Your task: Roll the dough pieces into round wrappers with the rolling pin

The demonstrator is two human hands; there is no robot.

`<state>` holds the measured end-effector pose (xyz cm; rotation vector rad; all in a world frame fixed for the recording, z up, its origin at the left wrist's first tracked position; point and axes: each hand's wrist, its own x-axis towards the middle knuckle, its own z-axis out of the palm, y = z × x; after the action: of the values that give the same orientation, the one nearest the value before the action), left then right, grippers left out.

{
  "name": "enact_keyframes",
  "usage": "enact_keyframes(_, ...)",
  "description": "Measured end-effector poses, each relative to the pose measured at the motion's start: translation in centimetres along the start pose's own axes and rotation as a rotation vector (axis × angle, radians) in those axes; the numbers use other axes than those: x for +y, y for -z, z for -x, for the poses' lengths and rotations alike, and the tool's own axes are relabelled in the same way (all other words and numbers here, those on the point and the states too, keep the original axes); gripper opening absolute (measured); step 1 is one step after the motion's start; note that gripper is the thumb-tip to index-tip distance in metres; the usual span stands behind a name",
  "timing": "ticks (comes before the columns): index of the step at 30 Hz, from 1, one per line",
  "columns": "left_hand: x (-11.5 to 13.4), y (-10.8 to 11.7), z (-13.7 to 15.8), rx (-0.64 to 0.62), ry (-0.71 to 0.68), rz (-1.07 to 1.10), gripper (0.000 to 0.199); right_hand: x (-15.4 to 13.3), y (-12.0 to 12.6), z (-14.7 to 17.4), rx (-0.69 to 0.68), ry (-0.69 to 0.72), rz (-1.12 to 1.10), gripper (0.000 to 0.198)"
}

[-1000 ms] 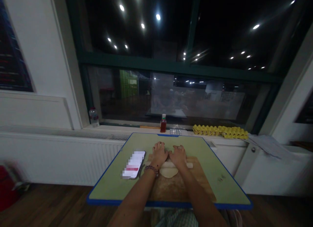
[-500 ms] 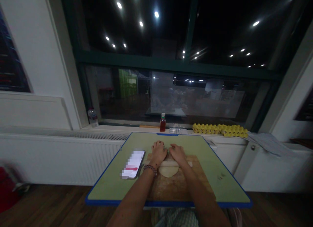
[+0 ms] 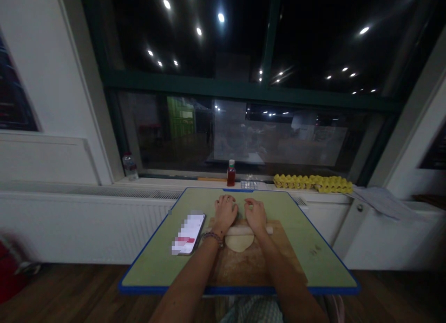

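A pale rolling pin [image 3: 240,230] lies crosswise on the wooden board [image 3: 244,269]. Just on the near side of it, and partly under it, is a flat round of dough [image 3: 239,242]. My left hand [image 3: 226,210] reaches over the pin with its palm heel or wrist on it, fingers spread and bent forward. Beside it, my right hand [image 3: 256,214] rests over the pin's right part in the same way, its fingers loosely bent and not wrapped around the pin. What lies beneath both palms is hidden. A beaded bracelet [image 3: 212,238] circles my left wrist.
The board rests on a small green table [image 3: 153,269] with a blue rim. A lit phone [image 3: 190,234] lies left of the board. Along the windowsill are a bottle of red liquid [image 3: 231,174], a yellow egg tray [image 3: 313,183] and a clear plastic bottle [image 3: 130,167].
Both hands have slid slightly forward, away from me, over the rolling pin. My right hand's fingers have shifted a little to the right. The dough round looks the same.
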<state>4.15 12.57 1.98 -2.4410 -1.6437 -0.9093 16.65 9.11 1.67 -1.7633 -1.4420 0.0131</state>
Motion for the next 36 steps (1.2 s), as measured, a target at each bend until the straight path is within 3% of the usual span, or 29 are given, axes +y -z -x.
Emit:
enact_keyframes(7, 0.4, 0.5, -0.2, -0.016, -0.076, -0.046, 0.022, 0.1, -0.4, -0.7, 0.018, 0.032, 0.064, 0.034)
enact_keyframes(17, 0.5, 0.5, -0.2, -0.016, -0.096, -0.066, 0.022, 0.2, -0.8, -1.7, -0.05, -0.055, 0.118, 0.034)
enact_keyframes(22, 0.2, -0.1, 0.3, -0.058, -0.108, -0.09, 0.022, -0.2, -0.8, -1.0, -0.13, -0.111, 0.253, 0.034)
enact_keyframes(26, -0.1, -1.0, 0.8, -0.135, -0.036, -0.086, 0.022, -0.3, -1.1, 0.1, -0.13, -0.106, 0.406, 0.036)
enact_keyframes(36, 0.6, -0.4, 2.5, -0.196, -0.015, -0.1, 0.032, -0.1, -1.0, 1.8, -0.159, -0.04, 0.435, 0.038)
